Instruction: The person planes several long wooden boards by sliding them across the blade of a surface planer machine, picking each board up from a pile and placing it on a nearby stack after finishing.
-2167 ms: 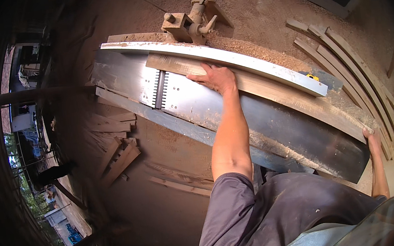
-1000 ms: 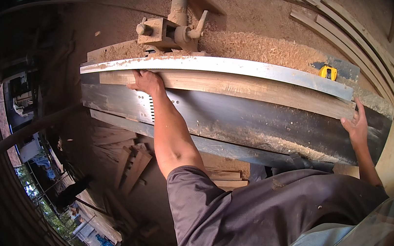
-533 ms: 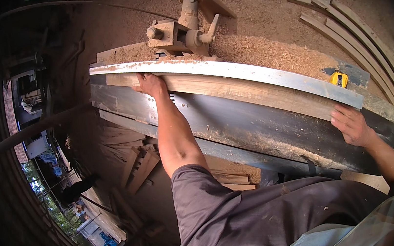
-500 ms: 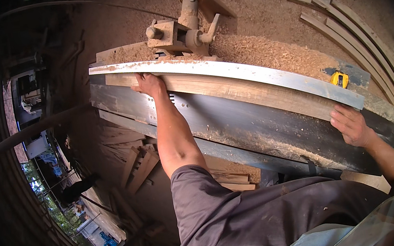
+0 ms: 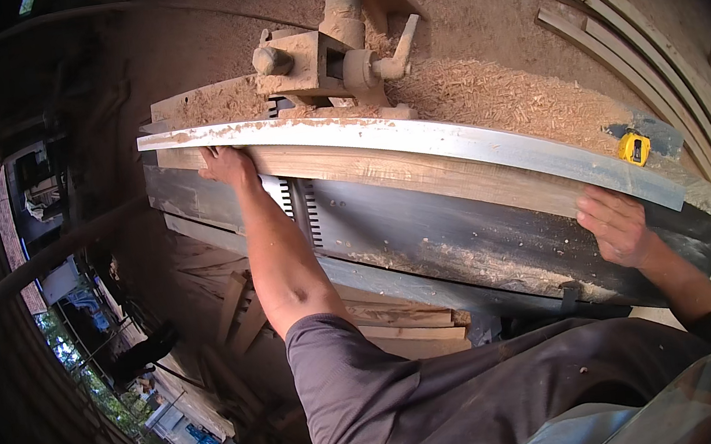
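A long wooden board (image 5: 366, 164) stands against the pale metal fence (image 5: 452, 141) of a jointer, resting on its dark metal table (image 5: 427, 224). Near the board's left end, my left hand (image 5: 228, 163) grips it, fingers over its top edge, just left of the tooth-edged cutter slot (image 5: 300, 206). At the other end my right hand (image 5: 614, 227) is closed round the board's tail, its fingertips partly hidden against the fence. The cutter under the board is hidden from sight.
Behind the fence sits a dusty clamp bracket with levers (image 5: 318, 62) amid wood shavings (image 5: 509, 101). A yellow tape measure (image 5: 634, 148) lies by the fence's right end. Curved wooden strips (image 5: 646, 58) lie at far right; wooden offcuts (image 5: 402, 312) lie below the table's near edge.
The board has slid left along the fence with both hands on it. My left hand is now farther left of the cutter slot, and more of the slot shows. The view has also shifted slightly.
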`<action>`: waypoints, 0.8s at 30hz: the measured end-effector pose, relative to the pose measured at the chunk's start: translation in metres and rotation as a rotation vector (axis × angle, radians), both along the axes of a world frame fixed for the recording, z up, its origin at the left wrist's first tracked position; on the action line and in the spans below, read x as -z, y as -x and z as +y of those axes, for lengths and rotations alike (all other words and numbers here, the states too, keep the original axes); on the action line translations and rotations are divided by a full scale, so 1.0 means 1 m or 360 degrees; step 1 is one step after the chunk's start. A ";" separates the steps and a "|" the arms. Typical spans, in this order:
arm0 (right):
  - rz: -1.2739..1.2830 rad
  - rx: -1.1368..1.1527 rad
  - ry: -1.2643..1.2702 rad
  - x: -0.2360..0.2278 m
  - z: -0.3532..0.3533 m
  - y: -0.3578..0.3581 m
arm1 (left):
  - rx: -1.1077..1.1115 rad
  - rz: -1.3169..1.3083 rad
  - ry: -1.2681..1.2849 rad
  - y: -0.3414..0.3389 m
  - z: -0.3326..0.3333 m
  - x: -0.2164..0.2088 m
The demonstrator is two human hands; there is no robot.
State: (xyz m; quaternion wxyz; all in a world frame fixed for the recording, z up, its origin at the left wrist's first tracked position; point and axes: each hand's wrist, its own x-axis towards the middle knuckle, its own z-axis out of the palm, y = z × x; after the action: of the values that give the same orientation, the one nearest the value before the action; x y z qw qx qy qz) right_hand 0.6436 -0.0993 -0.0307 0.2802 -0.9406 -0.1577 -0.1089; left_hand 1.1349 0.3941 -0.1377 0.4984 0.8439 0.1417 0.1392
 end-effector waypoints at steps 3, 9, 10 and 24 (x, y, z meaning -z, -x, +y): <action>-0.0029 -0.0026 0.0030 0.002 0.017 -0.020 | 0.0042 -0.0014 -0.0093 -0.032 0.043 0.016; -0.0067 0.0043 -0.0016 0.004 0.054 -0.057 | 0.0100 0.0197 -0.0663 -0.058 0.059 0.006; -0.0076 0.0053 -0.0030 0.005 0.060 -0.062 | 0.0123 0.0195 -0.0860 -0.060 0.063 0.003; -0.0271 0.0135 -0.0241 0.022 0.121 -0.117 | 0.0009 0.0399 -0.0718 0.088 -0.093 -0.041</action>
State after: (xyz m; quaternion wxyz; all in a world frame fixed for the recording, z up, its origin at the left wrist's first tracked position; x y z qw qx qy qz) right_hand 0.7610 0.0220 -0.0528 0.3313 -0.9099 -0.1323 -0.2118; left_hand 1.0471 0.3014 -0.0964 0.2764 0.9448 0.1652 0.0602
